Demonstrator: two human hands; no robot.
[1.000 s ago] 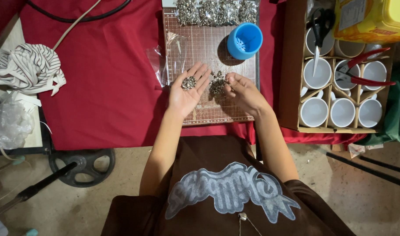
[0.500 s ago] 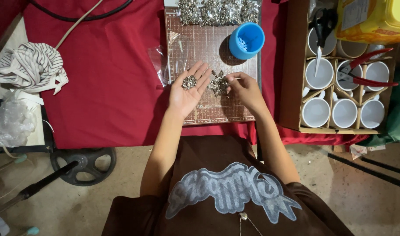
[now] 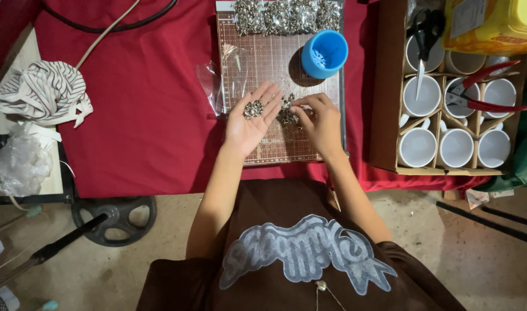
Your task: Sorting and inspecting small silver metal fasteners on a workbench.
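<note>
Your left hand (image 3: 250,122) stays spread flat, cupping small metal studs (image 3: 253,108), while your right hand (image 3: 318,118) has shifted slightly, pinching at the stud pile (image 3: 286,113) at its nine o'clock.

Left hand (image 3: 250,124) palm-up cupping studs (image 3: 253,109); right hand (image 3: 318,118) picking pile (image 3: 287,113).

Right hand (image 3: 318,118) fingertips now pinching at the stud pile (image 3: 286,112).

Setting: my table under a red cloth (image 3: 142,115) | below me: bare concrete floor (image 3: 476,253) | floor, left: black weight plate (image 3: 114,217).
</note>
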